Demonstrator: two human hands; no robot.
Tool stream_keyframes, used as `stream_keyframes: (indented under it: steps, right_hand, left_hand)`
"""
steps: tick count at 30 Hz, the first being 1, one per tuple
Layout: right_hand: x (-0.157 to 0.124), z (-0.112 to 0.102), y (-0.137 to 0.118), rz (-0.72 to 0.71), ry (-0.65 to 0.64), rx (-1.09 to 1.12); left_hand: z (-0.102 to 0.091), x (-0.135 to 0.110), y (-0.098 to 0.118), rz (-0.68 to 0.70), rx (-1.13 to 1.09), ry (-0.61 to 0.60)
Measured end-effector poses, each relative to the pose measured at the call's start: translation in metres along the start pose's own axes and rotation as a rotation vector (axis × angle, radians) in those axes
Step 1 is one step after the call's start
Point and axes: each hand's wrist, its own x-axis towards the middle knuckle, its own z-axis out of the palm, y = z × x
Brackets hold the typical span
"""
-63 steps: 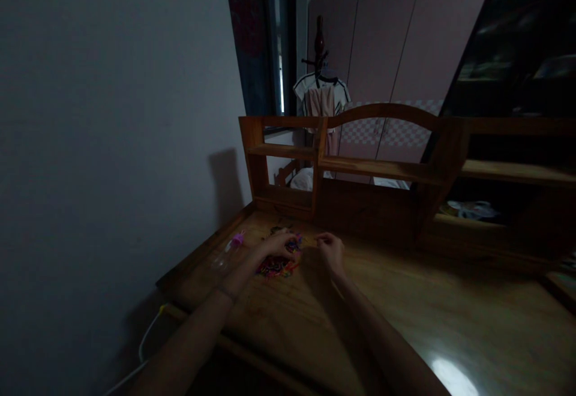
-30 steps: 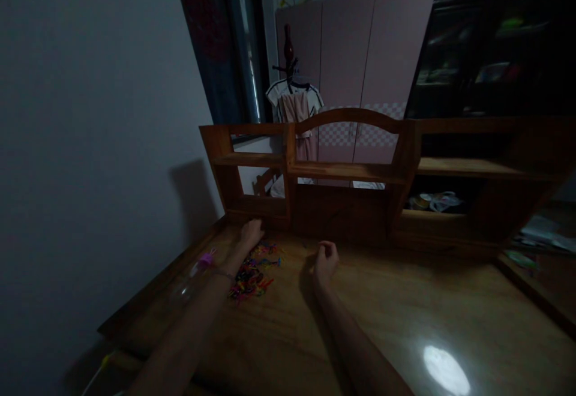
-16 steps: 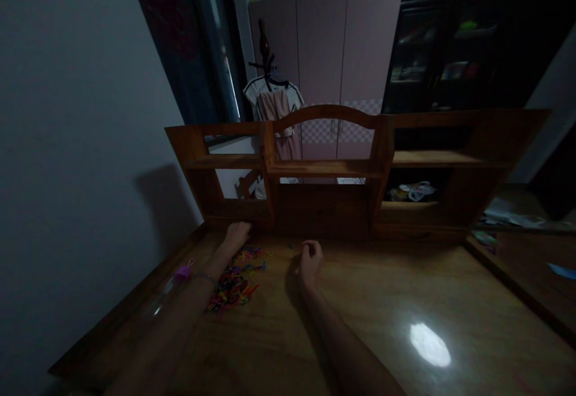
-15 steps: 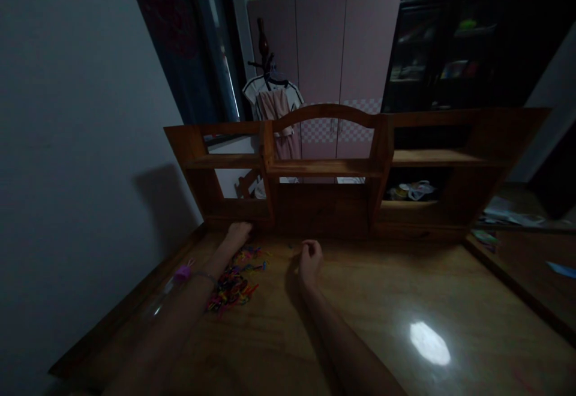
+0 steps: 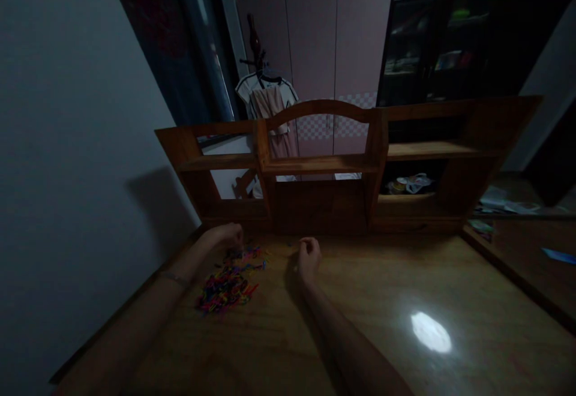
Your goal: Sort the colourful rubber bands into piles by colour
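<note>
two grips rest on the table [image 5: 382, 276], both mine. my left grip [image 5: 225, 237] sits at the far end of a pile [image 5: 225, 282] of small coloured bits, fingers bent down onto the bits nearest the shelf [image 5: 324, 165]. in this dim light i cannot tell whether it is pinching one or only touching them. my right grip [image 5: 308, 257] lies just right of the pile, apart from it, curled narrow into a loose fist; whether anything is inside it i cannot tell. the pile spreads from the left grip back toward me, beside my left forearm, in pink, yellow, blue and orange. the shelf stands at the table's back edge, just beyond both grips. a bag [image 5: 411, 184] lies in its lower right compartment. behind the shelf, clothes [image 5: 270, 102] hang in front of a pink wardrobe [image 5: 333, 42]. a bright spot of light [image 5: 431, 333] shines on the table to my right.
</note>
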Motion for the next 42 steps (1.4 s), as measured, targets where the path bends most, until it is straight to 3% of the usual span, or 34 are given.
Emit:
stream_keyframes:
  steps: [3,8,11,15,20,26,31,34,36,42]
  right_hand:
    - [-0.001,0.000,-0.003,0.015,0.004,0.008]
    - [-0.001,-0.003,-0.009,0.007,0.022,0.012]
    - [-0.001,-0.006,-0.011,-0.004,0.035,0.014]
    - [-0.001,-0.006,-0.011,-0.018,0.044,0.018]
    - [0.000,-0.005,-0.007,-0.024,0.044,0.018]
    - [0.000,-0.002,-0.002,-0.005,0.024,0.027]
    - [-0.001,-0.003,-0.003,0.003,0.016,0.025]
    - [0.000,-0.004,-0.003,-0.003,0.013,0.016]
    - [0.000,-0.004,-0.003,-0.007,0.011,0.010]
    - [0.000,-0.003,-0.001,-0.004,0.000,0.003]
  left_hand:
    - [0.005,0.000,0.019,0.111,-0.056,0.071]
    - [0.035,0.018,0.071,0.320,-0.138,0.152]
    - [0.048,0.034,0.091,0.360,-0.152,0.163]
    - [0.060,0.050,0.102,0.383,-0.147,0.143]
    - [0.071,0.048,0.089,0.326,-0.071,0.124]
    - [0.052,0.027,0.056,0.281,-0.072,0.133]
    - [0.055,0.023,0.073,0.288,-0.124,0.203]
    - [0.066,0.023,0.087,0.276,-0.124,0.185]
    - [0.068,0.021,0.086,0.250,-0.114,0.142]
    - [0.033,0.006,0.028,0.139,-0.084,-0.011]
